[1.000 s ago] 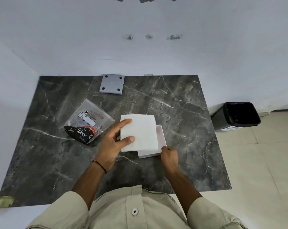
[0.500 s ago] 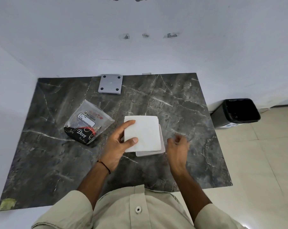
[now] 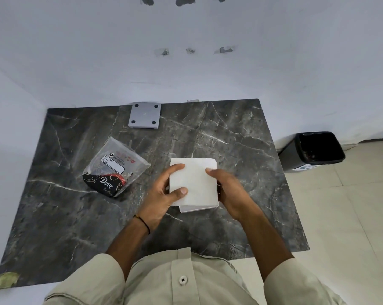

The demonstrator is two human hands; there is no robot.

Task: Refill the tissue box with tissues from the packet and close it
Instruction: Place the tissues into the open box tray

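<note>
A white stack of tissues [image 3: 195, 181] lies over the white tissue box [image 3: 197, 208], of which only the near edge shows beneath. My left hand [image 3: 164, 192] grips the stack's left side, thumb on top. From the right, my right hand [image 3: 228, 190] holds the stack's other edge, fingers curled over it. The clear plastic tissue packet [image 3: 113, 168], printed "Dove" on its dark lower part, lies flat to the left, apart from my hands.
The dark marble table [image 3: 241, 150] stands against a white wall. A grey square plate [image 3: 144, 115] with four dark feet, possibly the box's lid, lies at the far edge. A black waste bin [image 3: 313, 150] stands on the tiled floor to the right.
My right hand has left the box's near right corner, lifted, and come onto the right edge of the tissue stack. The left hand has kept its grip on the stack.
</note>
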